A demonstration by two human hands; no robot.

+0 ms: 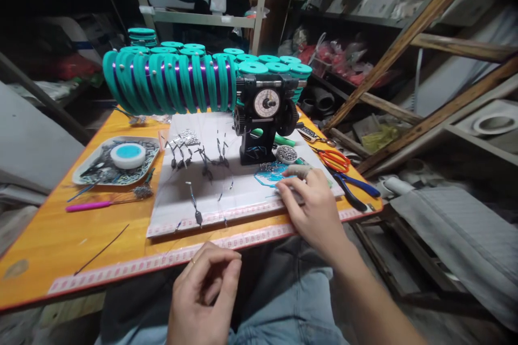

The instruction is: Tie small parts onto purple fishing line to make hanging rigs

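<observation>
My left hand [206, 294] is in front of the table's near edge, thumb and index finger pressed together. Whatever may be between those fingertips is too small to make out. My right hand [311, 202] reaches over the white board [243, 202], palm down with fingers apart. Its fingertips touch or hover just above a pile of thin light-blue pieces [265, 177]. Behind that pile stands a small dish of tiny metal beads [286, 154]. Several dark weights with short wire leads [198, 218] lie or hang at the board's left and middle.
A black stand with a dial [267, 102] carries a row of teal spools [170, 83] at the back. On the left are a tray of small metal parts [91, 178] and a pink-handled tool [88, 206]. Orange-handled scissors [334, 160] and blue-handled pliers [360, 184] lie right.
</observation>
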